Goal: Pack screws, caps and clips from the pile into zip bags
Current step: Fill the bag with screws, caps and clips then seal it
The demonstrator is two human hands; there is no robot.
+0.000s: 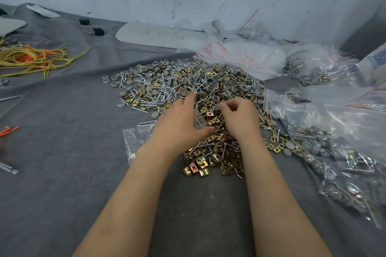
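I am looking down at the mixed pile (pixel 188 85), which is lying on the grey cloth (pixel 73 152) straight ahead of me. It is made of thin silver metal screws (pixel 200 81), round grey plastic caps (pixel 149 91) and small square brass-coloured metal clips (pixel 200 160), with the clips gathering thickest at the near edge.

My left hand (pixel 181 121) is lying flat over the near part of the pile, fingers stretched forward and thumb splayed. It is pressing down on a clear plastic zip bag (pixel 133 140) that is sticking out to the left from under the wrist. My right hand (pixel 240 119) is hovering just beside it with the fingers curled in and the tips drawn together. The view is too coarse to say whether a part is pinched between them, so I cannot tell.

I am judging the handling like this:
- **Screws:** stiff and pointed, and likely to tangle, so I am planning to take each by the shank near the head.
- **Caps:** light and smooth, likely to roll or skid, and best pinched across the rim.
- **Clips:** hard, with thin edges, so I am favouring a grip on the flat faces.
- **Bag:** limp and slippery, so it needs holding at the mouth.

Clear filled bags (pixel 344 162) are lying well off to the right.
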